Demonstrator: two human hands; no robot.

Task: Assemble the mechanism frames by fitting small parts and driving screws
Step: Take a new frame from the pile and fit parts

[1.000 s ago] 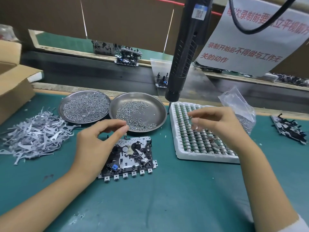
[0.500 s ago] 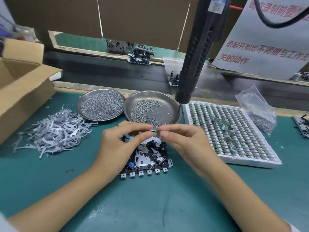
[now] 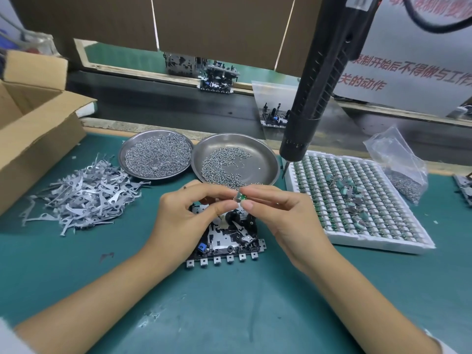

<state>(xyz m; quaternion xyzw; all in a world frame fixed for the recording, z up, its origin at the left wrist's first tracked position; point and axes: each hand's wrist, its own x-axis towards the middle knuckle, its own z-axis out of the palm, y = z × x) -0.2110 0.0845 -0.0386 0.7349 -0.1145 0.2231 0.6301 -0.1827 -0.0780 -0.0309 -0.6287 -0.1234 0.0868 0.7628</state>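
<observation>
A black and silver mechanism frame (image 3: 227, 241) lies on the green mat in front of me, partly covered by my hands. Just above it, my left hand (image 3: 184, 221) and my right hand (image 3: 278, 221) meet fingertip to fingertip and both pinch a small green and metal part (image 3: 240, 196). A black electric screwdriver (image 3: 314, 93) hangs from above at the right, its bit over the left edge of the white tray (image 3: 367, 241) of small green parts.
Two steel dishes of screws (image 3: 155, 155) (image 3: 258, 162) sit behind the frame. A heap of flat metal levers (image 3: 81, 195) lies at the left beside a cardboard box (image 3: 33, 129). A plastic bag of screws (image 3: 401, 169) stands at the right. More frames (image 3: 217, 80) sit on the conveyor behind.
My right hand came from the parts tray to my left hand over the frame, bringing the small green part. Both hands now pinch it. The view shifted closer.
</observation>
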